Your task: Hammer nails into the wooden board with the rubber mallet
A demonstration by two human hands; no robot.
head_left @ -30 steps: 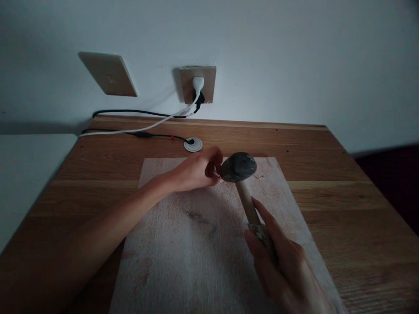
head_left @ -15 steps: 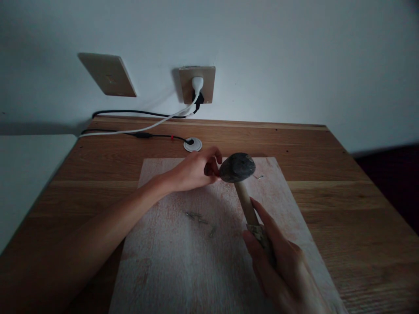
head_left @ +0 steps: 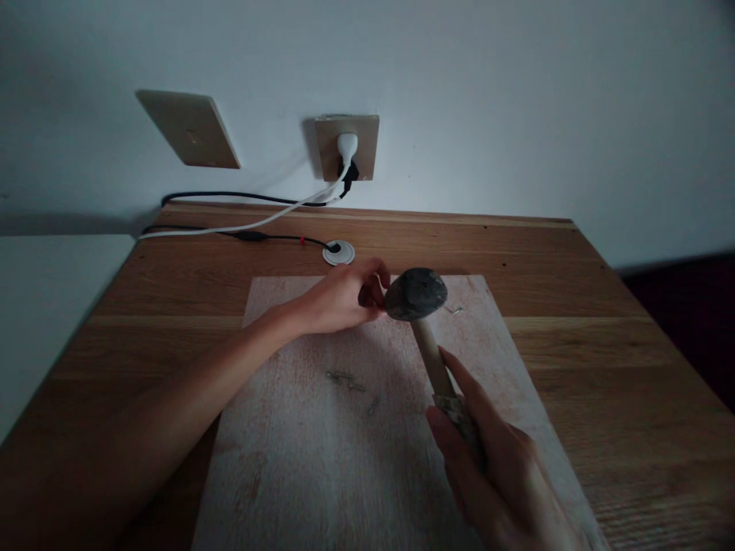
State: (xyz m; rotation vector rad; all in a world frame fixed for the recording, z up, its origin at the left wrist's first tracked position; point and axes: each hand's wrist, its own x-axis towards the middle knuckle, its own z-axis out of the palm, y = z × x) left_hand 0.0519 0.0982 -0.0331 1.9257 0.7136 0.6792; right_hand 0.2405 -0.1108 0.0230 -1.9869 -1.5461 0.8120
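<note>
My right hand (head_left: 505, 467) is wrapped round the handle of a mallet (head_left: 416, 294) with a dark rounded head and a pale wooden shaft. The mallet's head is raised over the far part of a whitish board (head_left: 298, 459). Just left of that head, my left hand (head_left: 344, 297) has its fingers curled in a pinch. The head covers its fingertips, so what they hold cannot be made out. Several small metal nails (head_left: 347, 380) lie loose on the board nearer to me. Another small metal piece (head_left: 455, 310) lies right of the mallet's head.
The board rests on a wooden table (head_left: 609, 367) against a white wall. Behind it are a round cable grommet (head_left: 339, 252) and a wall socket (head_left: 367, 149) with plugs in it. White and black cables (head_left: 246, 226) run left along the table's back. A blank-looking wall plate (head_left: 192, 130) is further left.
</note>
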